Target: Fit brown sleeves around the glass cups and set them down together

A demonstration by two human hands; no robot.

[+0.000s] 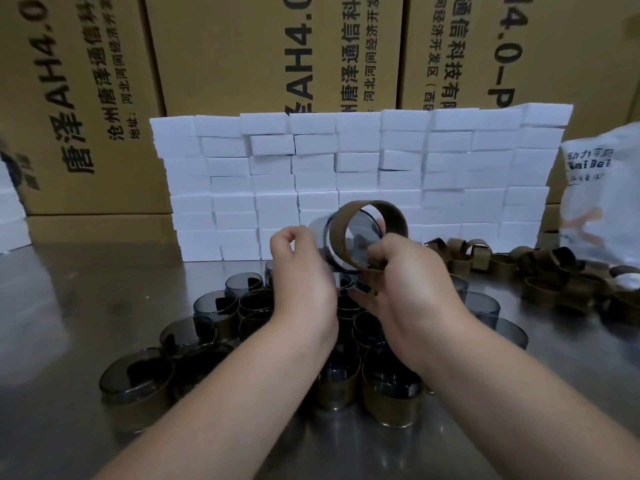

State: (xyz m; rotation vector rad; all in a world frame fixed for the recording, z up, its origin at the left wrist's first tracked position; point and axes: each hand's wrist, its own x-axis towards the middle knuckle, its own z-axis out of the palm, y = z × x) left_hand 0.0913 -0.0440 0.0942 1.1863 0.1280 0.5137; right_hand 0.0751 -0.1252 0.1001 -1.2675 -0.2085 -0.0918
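Observation:
I hold a smoky glass cup [320, 233] tilted on its side above the table, its mouth turned toward me. My left hand [301, 271] grips its base end. A brown sleeve [341, 225] rings the mouth end of the cup, and my right hand [405, 271] pinches the sleeve's lower edge. Below my arms stands a tight cluster of sleeved cups [204, 327], partly hidden by my forearms.
Loose brown sleeves [547, 275] lie heaped at the right on the steel table [69, 299]. Behind them a wall of white boxes [346, 161] stands before large cardboard cartons [242, 46]. A printed plastic bag [602, 188] sits at the far right.

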